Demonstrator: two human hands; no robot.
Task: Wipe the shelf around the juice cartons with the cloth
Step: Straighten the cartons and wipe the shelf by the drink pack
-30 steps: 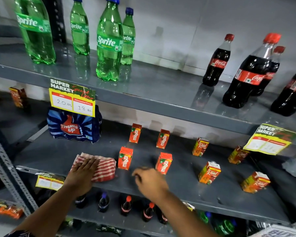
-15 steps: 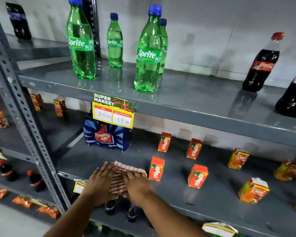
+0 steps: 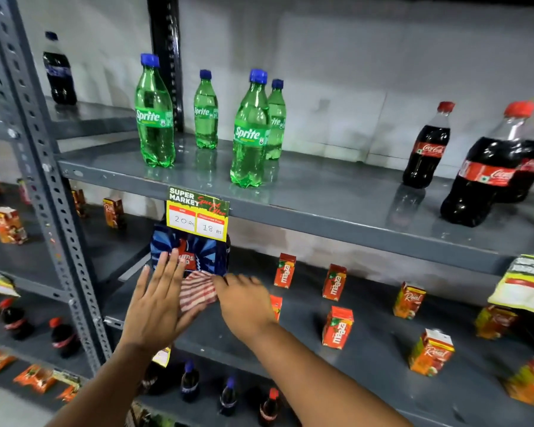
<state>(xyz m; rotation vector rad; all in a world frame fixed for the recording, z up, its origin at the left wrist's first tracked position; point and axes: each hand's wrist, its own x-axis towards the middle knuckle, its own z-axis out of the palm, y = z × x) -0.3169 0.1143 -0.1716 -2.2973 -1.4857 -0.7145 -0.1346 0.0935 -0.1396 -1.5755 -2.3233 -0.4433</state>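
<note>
A red-and-white striped cloth [image 3: 198,291] lies on the grey middle shelf [image 3: 379,362], just in front of the blue Thums Up pack. My left hand [image 3: 156,303] is spread flat with its fingers apart, its palm over the cloth's left edge. My right hand [image 3: 244,305] presses on the cloth's right edge with its fingers. Orange Maaza juice cartons [image 3: 337,326] stand upright to the right of my hands, and one of them [image 3: 276,306] is half hidden behind my right hand. Further right stand Real cartons [image 3: 430,354].
The Thums Up pack [image 3: 204,257] sits at the shelf's back left under a price tag [image 3: 198,214]. Sprite bottles [image 3: 248,134] and Coca-Cola bottles [image 3: 426,149] stand on the shelf above. A perforated steel post [image 3: 51,192] rises on the left. Small bottles [image 3: 189,382] fill the shelf below.
The cloth has slid from the shelf's front toward the back, up to the Thums Up pack. My right hand came onto the cloth, and my left hand has spread open at its left edge.
</note>
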